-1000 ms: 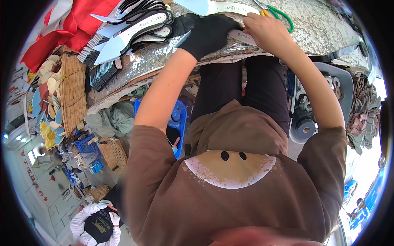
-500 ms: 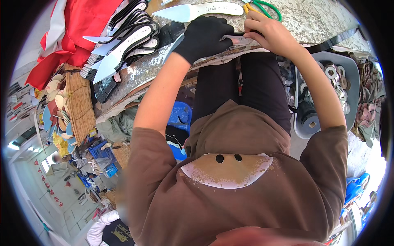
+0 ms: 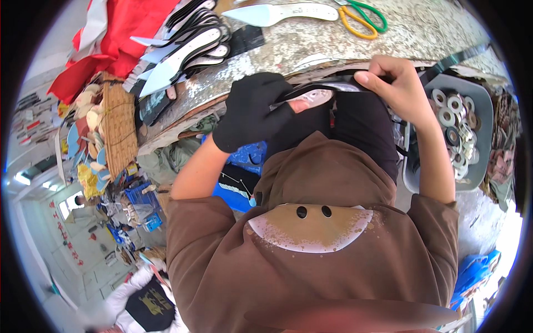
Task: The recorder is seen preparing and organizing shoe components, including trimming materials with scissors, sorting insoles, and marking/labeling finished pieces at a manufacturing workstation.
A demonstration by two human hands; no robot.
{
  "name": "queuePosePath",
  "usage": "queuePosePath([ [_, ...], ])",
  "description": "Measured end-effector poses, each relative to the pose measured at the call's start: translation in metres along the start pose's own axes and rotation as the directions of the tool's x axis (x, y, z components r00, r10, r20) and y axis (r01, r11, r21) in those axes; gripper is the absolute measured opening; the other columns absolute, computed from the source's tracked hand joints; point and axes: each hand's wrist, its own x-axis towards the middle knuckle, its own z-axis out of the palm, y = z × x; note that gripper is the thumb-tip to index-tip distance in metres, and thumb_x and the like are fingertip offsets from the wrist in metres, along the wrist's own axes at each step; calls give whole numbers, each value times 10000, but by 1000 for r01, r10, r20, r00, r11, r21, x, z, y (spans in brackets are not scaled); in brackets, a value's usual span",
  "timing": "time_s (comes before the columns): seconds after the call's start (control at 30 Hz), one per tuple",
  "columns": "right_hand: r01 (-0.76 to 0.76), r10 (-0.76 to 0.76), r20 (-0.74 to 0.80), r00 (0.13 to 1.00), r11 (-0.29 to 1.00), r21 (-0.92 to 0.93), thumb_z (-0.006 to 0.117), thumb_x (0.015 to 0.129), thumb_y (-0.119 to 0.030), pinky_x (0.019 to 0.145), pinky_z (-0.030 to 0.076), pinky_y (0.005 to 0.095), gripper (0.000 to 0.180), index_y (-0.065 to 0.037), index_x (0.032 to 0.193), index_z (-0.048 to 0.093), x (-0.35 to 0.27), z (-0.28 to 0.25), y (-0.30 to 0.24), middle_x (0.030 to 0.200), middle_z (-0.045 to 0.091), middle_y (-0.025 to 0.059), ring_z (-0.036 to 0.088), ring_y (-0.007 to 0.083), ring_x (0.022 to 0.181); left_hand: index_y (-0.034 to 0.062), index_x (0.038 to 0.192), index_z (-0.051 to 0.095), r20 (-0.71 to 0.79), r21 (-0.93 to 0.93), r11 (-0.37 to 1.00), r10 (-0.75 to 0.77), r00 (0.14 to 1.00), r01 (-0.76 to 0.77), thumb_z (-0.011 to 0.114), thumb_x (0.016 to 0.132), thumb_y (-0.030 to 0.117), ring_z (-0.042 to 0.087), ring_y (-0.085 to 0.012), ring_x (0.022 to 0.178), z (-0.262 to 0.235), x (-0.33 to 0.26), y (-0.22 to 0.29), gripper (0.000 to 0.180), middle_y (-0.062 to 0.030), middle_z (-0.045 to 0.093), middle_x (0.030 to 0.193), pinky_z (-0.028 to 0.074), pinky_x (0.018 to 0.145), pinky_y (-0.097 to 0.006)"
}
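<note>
you held a thin, dark-edged curved blade piece (image 3: 319, 94) level at the bench edge, at twelve o'clock from your chest, gripped at both ends.

Speckled stone worktop (image 3: 433, 33) in front of me, bright daylight on it. Red cloth (image 3: 119, 36) heaped at its left end. Pale floor (image 3: 66, 261) down left, crowded with blue crates (image 3: 139, 197) and clutter.

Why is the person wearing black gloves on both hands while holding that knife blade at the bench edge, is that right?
Not quite. In the head view only the left hand wears a black glove; the right hand is bare. Both do hold the knife blade at the edge of the bench.
</note>
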Motion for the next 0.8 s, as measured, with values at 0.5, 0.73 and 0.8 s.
queuePosePath([
  [0.5,368,-336,-291,896,928,60,727,831,-43,610,506,253,87,-25,843,644,14,124,-82,717,674,69,669,155,645,-5,1038,642,-536,-826,555,-721,440,-98,636,951,327,511,-55,762,26,-21,45,343,6,617,841,424,660,-234],
  [0.73,396,-497,-155,854,813,-427,685,801,-2,605,451,347,117,-21,878,599,25,113,-74,822,520,98,556,275,691,-22,1153,651,-390,-917,344,-682,618,-200,660,931,213,582,-83,805,37,-10,28,323,-19,658,910,484,723,-235],
  [0.8,404,-514,-166,841,803,-438,704,806,-61,569,460,359,114,-44,848,599,23,112,-59,792,543,75,578,278,654,-39,956,700,-273,-954,292,-750,603,-69,644,921,158,604,-86,715,42,-9,28,208,-47,681,831,489,647,-237],
])
